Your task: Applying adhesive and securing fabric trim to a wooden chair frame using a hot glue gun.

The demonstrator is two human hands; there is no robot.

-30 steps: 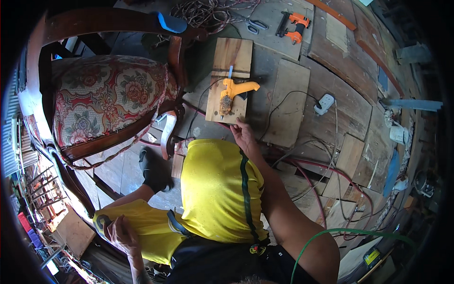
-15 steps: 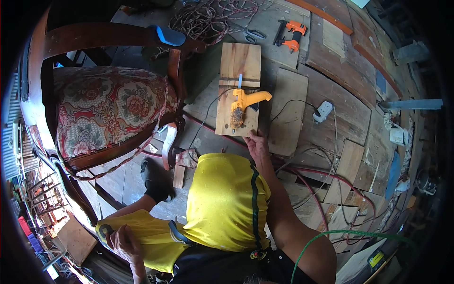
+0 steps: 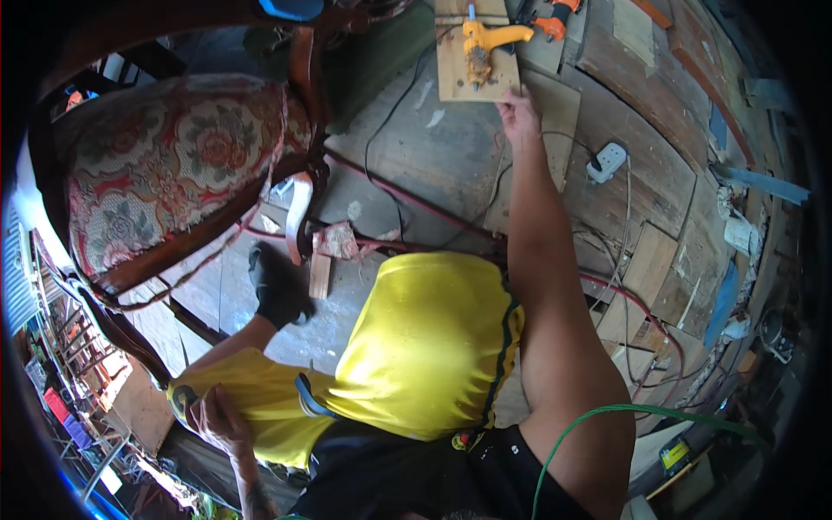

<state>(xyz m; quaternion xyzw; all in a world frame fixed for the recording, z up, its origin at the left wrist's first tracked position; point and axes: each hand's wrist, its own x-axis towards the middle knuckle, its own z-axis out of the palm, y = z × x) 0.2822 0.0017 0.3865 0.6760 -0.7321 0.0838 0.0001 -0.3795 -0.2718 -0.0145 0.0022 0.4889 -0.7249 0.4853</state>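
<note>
At the top of the view, my right arm reaches far forward, and my right hand (image 3: pixel 520 117) pinches the near edge of a wooden board (image 3: pixel 455 85). On that board lies a yellow hot glue gun (image 3: pixel 477 61), its front coated in brown grime and a pale glue stick poking out of its back end. My left hand (image 3: pixel 222 422) rests over my left thigh on the yellow shorts (image 3: pixel 425 338). Its fingers are curled together; whatever they may hold is too small to make out.
A wooden chair with a floral seat (image 3: pixel 191 165) stands at left. An orange nail gun (image 3: pixel 555 19) lies beyond the board. A white power strip (image 3: pixel 609 162), a red hose (image 3: pixel 416 201), cords and a wood block (image 3: pixel 320 276) are on the plank floor. A green rope (image 3: pixel 641 407) crosses at lower right.
My right hand has pushed the board, with the glue gun on it, forward and away from me. The view has shifted a little. My left hand stays over the thigh.
</note>
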